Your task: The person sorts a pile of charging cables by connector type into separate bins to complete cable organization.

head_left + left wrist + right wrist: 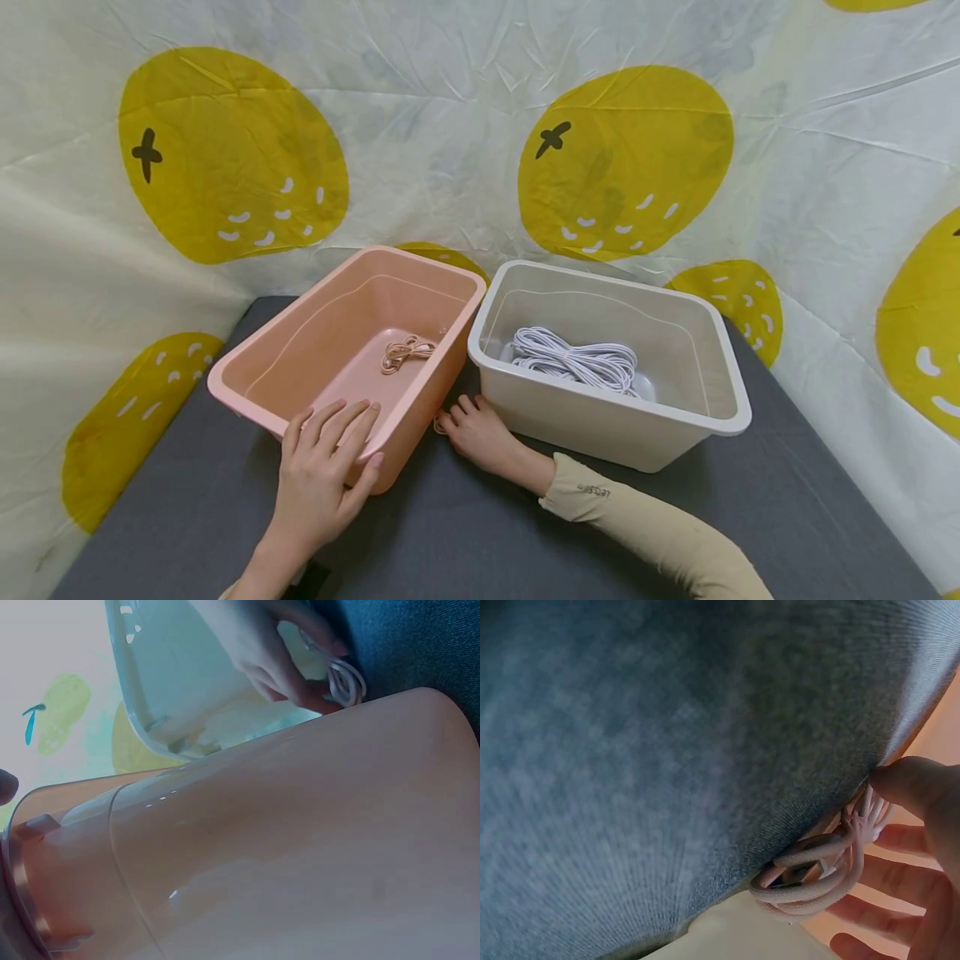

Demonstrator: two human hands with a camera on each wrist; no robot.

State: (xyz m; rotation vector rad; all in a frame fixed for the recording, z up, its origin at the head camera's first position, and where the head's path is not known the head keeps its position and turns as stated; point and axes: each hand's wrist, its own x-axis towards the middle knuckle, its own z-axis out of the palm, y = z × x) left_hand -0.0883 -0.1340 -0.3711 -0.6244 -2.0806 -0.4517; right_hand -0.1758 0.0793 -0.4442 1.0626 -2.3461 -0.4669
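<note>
My left hand grips the near rim of a pink plastic bin, fingers over the edge and thumb on the outside. A small tied bundle of pinkish cable lies on the bin's floor. On the dark cloth between the two bins, my right hand pinches another coiled pinkish cable. In the right wrist view its thumb presses the coil near the tied middle, with the other fingers behind. The head view shows only a sliver of that coil.
Right of the pink bin stands an off-white bin holding a thick bundle of white cable. Both bins sit on a dark grey cloth-covered table. Behind and beside them hangs a pale curtain with yellow fruit prints.
</note>
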